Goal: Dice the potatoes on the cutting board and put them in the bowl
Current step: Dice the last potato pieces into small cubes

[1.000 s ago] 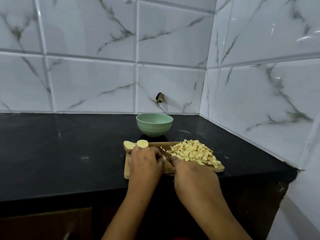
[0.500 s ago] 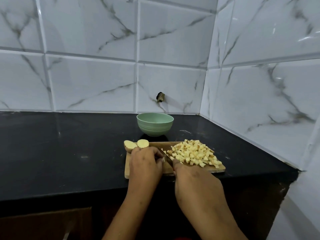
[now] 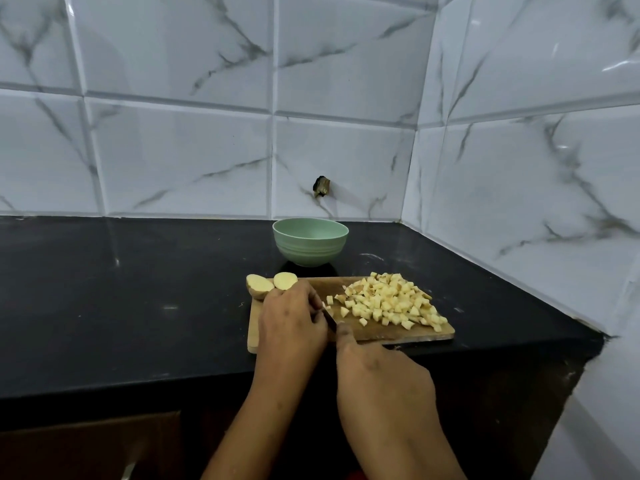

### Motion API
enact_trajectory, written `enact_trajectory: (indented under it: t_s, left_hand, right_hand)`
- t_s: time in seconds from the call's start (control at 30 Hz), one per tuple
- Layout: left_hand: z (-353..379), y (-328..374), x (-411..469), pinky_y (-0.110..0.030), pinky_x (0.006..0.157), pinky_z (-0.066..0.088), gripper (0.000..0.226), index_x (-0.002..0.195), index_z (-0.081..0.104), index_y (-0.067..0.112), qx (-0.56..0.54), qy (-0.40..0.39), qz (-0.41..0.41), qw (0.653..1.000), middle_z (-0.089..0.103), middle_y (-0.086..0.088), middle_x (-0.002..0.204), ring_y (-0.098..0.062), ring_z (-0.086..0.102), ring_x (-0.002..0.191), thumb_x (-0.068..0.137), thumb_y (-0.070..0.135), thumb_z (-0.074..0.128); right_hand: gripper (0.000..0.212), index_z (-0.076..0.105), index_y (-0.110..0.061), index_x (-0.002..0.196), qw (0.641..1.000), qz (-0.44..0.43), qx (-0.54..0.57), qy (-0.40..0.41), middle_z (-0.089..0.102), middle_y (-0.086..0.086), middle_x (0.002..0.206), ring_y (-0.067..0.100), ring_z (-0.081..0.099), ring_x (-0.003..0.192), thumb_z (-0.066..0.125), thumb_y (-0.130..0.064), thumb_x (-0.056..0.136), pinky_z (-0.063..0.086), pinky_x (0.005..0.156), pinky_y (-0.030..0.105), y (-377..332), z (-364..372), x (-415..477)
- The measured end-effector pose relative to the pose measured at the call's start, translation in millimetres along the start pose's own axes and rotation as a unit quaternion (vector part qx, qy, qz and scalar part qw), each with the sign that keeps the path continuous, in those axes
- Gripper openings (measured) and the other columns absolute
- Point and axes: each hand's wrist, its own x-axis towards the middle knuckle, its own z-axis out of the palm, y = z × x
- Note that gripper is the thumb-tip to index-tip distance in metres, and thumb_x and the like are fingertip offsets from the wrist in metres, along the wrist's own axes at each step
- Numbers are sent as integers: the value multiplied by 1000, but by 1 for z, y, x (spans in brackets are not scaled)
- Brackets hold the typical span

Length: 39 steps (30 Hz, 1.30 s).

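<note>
A wooden cutting board point(image 3: 401, 332) lies near the counter's front edge. A heap of diced potato point(image 3: 391, 301) covers its right half. Two potato halves point(image 3: 270, 284) sit cut side up at its far left corner. My left hand point(image 3: 292, 320) is curled over a potato piece on the board; the piece itself is hidden under my fingers. My right hand point(image 3: 381, 379) grips a knife point(image 3: 329, 318), its dark blade just right of my left fingers and my forefinger along its back. The green bowl point(image 3: 310, 241) stands behind the board and looks empty from here.
The black counter point(image 3: 138, 299) runs far to the left and ends in a front edge just below the board. Marble-tiled walls close the back and the right side, forming a corner behind the bowl. A dark stub point(image 3: 321, 186) sticks out of the back wall.
My right hand has pulled back toward me a little, uncovering more of the knife blade. A few more cubes lie by the blade. The left hand stays in place.
</note>
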Motion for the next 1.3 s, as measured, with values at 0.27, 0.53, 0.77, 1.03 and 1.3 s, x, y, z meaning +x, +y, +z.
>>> enact_trajectory:
  t_s: [0.27,0.53,0.77,1.03,1.3]
  left_hand:
    - [-1,0,3,-25,75,38,14,81,53,25,0,-10,-7,1000,61,11,83,-11,55,89,82,18,66]
    - [5,7,34,-30,76,17,9,93,56,29,124,-74,1,989,62,9,91,-12,47,95,86,33,61]
    - [-8,2,36,-30,81,29,26,99,53,32,93,-126,26,987,63,15,101,-11,44,97,88,10,47]
    - [-45,-18,19,-30,80,50,10,96,64,33,74,-156,-23,985,63,11,96,-9,56,90,90,31,57]
    - [-19,1,5,-26,81,50,22,108,67,34,109,-91,9,990,67,17,100,-1,59,89,88,43,60]
  right_hand:
    - [37,44,-30,135,996,0,64,62,56,-4,91,14,56,79,39,-18,101,38,56,25,23,3,26]
    - [35,53,-38,134,928,62,366,-20,48,-19,75,1,45,59,45,-32,101,35,52,15,70,-1,46]
    - [29,67,-37,111,874,90,465,-114,47,-8,49,2,35,40,46,-20,101,28,41,15,95,-20,37]
    - [27,71,-31,105,867,86,479,-104,43,-5,43,3,30,36,47,-18,100,24,35,14,117,-46,29]
    - [22,69,-33,114,904,58,414,-91,51,-19,58,-1,44,54,58,-29,94,34,53,13,86,-20,41]
